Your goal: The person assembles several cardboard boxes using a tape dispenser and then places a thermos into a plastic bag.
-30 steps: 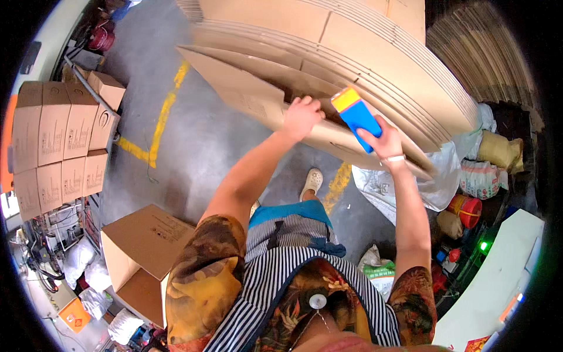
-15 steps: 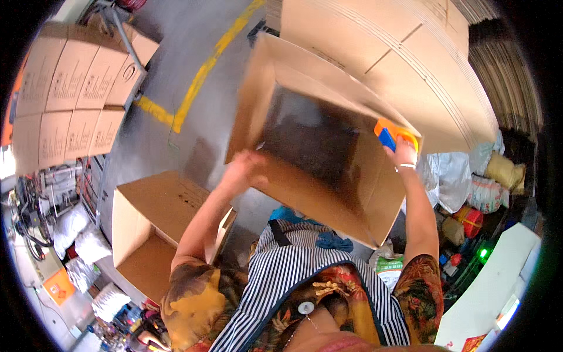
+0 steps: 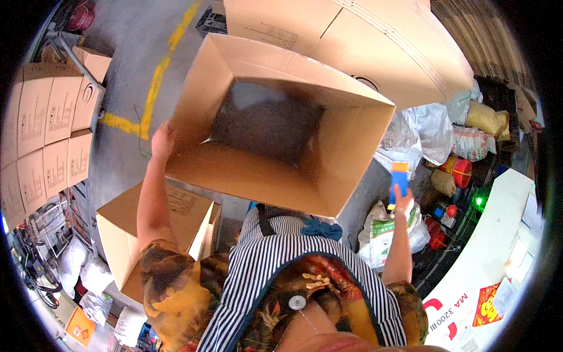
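Observation:
A large open cardboard box (image 3: 346,158) stands tilted in front of me, its mouth toward me and a dark grey surface showing through at the bottom. My left hand (image 3: 163,141) is closed at the edge of the box's left wall; some of its fingers are hidden there. Off the box's right side, my right hand (image 3: 402,201) grips a blue and orange tape dispenser (image 3: 399,176), held upright and apart from the box.
Flattened cartons (image 3: 352,41) are stacked behind the box. A second open box (image 3: 155,211) sits at lower left, and stacked cartons (image 3: 53,123) stand farther left. White sacks (image 3: 425,132) and a white machine panel (image 3: 469,281) are at right.
My right hand has drawn the tape dispenser off the box's right rim, down and toward me. My left hand has moved from the near left rim outward to the left wall.

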`<state>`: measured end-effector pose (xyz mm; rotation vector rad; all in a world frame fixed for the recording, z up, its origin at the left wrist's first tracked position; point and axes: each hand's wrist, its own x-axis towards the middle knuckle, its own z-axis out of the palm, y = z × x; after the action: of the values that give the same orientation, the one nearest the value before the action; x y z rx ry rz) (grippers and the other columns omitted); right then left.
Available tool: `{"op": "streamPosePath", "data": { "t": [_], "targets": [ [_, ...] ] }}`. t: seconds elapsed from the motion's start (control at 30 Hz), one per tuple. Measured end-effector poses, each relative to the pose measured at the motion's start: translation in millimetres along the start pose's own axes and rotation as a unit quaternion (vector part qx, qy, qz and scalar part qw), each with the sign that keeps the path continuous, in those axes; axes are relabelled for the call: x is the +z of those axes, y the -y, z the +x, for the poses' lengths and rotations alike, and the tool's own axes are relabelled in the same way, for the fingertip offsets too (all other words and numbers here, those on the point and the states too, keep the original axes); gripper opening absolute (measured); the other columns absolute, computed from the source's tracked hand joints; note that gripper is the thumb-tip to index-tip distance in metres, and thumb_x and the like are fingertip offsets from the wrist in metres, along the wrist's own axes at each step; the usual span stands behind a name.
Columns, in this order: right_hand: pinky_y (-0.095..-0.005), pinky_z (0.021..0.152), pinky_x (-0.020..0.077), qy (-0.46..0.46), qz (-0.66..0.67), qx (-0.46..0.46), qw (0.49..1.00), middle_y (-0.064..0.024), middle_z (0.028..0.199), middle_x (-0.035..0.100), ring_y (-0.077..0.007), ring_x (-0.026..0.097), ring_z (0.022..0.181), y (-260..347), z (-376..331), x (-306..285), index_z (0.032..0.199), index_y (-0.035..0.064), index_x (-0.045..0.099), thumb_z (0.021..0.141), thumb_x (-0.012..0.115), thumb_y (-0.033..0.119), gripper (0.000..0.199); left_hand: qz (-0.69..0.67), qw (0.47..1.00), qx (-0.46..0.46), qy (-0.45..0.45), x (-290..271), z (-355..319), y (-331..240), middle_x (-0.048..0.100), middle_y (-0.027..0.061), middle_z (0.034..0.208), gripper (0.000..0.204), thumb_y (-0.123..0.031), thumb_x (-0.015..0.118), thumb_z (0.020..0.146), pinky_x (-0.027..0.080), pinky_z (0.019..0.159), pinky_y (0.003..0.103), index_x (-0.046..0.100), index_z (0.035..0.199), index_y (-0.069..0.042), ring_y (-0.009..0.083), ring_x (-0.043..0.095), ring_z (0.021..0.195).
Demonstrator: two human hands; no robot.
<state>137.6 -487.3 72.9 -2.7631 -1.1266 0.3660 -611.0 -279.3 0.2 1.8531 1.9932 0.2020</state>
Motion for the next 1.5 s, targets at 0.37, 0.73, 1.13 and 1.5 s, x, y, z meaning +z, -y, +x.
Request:
{"op": "streamPosePath", "data": {
  "t": [0.37,0.73,1.13,1.5],
  "targets": [
    [-0.0414,0.075,0.0493,0.392,-0.076,-0.346,0.849,-0.0149,0.095,0.065,-0.0323,0.064,0.082,221,-10,224,0.112,0.0089,0.056,0.07,0.067,0.051,0.06,0.18,0.948,0.021,0.263,157,-31,-174,0.014,0.0304,0.141,0.088,-0.023,0.069,0.073,0.035,0.101,0.045,0.016,0.142,-0.006,0.0435,0.035,0.121],
    [-0.0397,0.065,0.0518,0.035,-0.015,-0.321,0.946,-0.0182,0.076,0.065,-0.0315,0.065,0.07,323,183,-10,0.109,0.0052,0.06,0.072,0.07,0.042,0.052,0.16,0.931,-0.14,0.296,212,-22,-188,0.007,0.031,0.144,0.073,-0.035,0.057,0.085,0.037,0.1,0.044,0.022,0.142,-0.006,0.0434,0.033,0.125],
    [-0.0432,0.072,0.0487,0.294,-0.16,-0.48,0.811,-0.0179,0.084,0.063,-0.0341,0.061,0.082,237,39,198,0.103,0.002,0.056,0.066,0.07,0.048,0.061,0.151,0.988,0.011,0.021,28,-207,-144,0.03,0.0123,0.144,0.045,-0.038,0.056,0.083,0.02,0.107,0.052,0.053,0.119,-0.011,0.0358,0.02,0.135],
    [-0.0313,0.064,0.0502,0.442,0.098,-0.371,0.81,-0.0119,0.077,0.066,-0.0218,0.065,0.07,285,44,160,0.095,0.0052,0.061,0.067,0.075,0.037,0.044,0.079,0.995,-0.023,-0.047,239,23,-144,0.011,0.0093,0.151,0.06,-0.038,0.045,0.09,0.013,0.111,0.045,0.024,0.143,-0.017,0.0298,0.011,0.139]
  ]
}}
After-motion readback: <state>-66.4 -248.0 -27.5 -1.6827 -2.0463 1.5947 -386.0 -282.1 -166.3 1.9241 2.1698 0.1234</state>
